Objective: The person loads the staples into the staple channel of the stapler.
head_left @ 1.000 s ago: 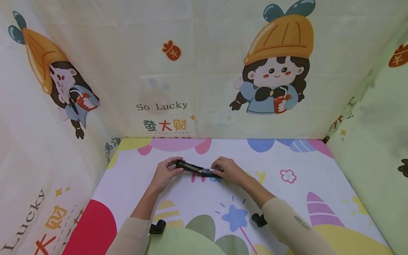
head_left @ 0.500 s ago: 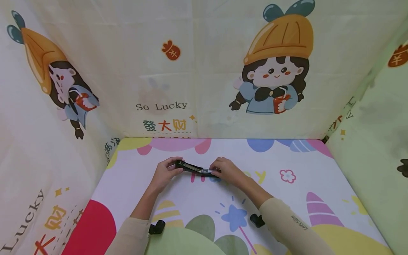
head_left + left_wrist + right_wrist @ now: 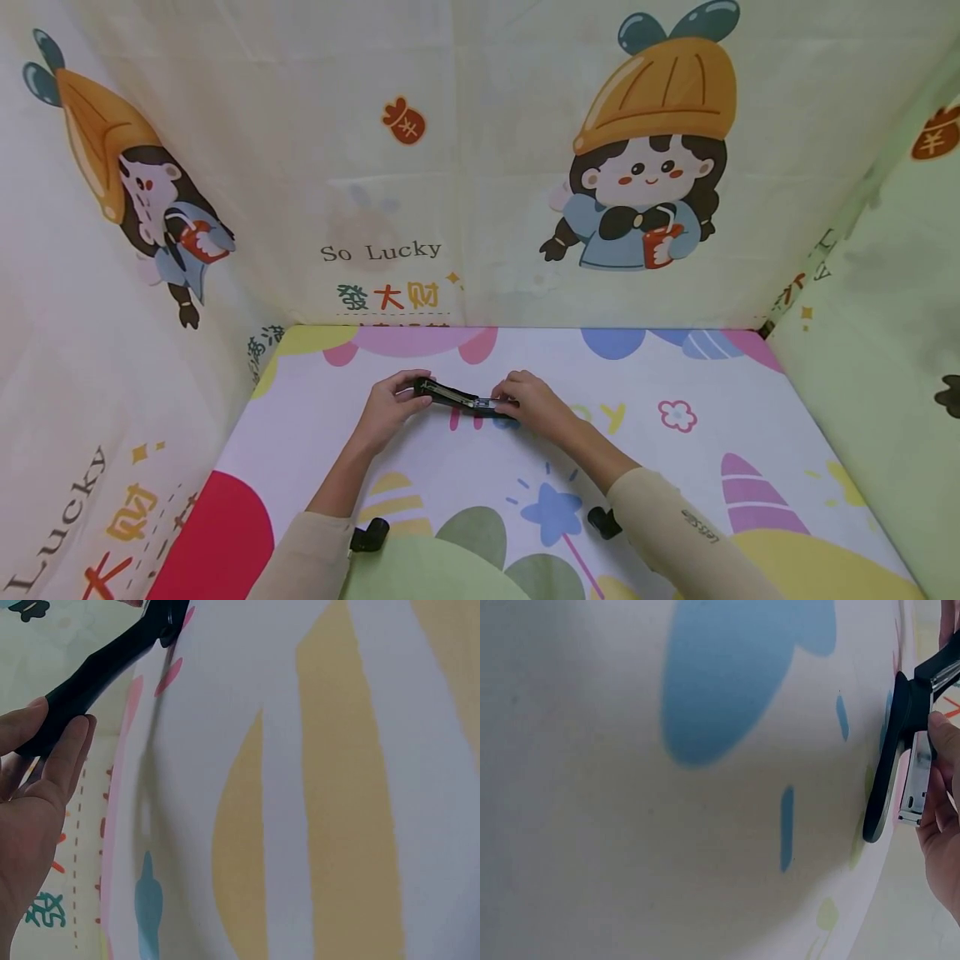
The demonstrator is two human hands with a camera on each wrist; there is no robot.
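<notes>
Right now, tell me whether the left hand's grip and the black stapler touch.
Touching: the left wrist view shows the left hand's grip pinching the black stapler, digits against both sides.

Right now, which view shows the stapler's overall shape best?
Head: the stapler stretches nearly whole, opened out, between the left hand and right hand, though small and partly hidden. Right wrist: closer, showing a metal channel, but running off the frame edge. Left wrist: mostly black casing, cut off at the top.

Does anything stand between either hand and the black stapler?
Nothing visible does: the left hand grips one end of the opened black stapler, and the right hand holds its metal channel.
</notes>
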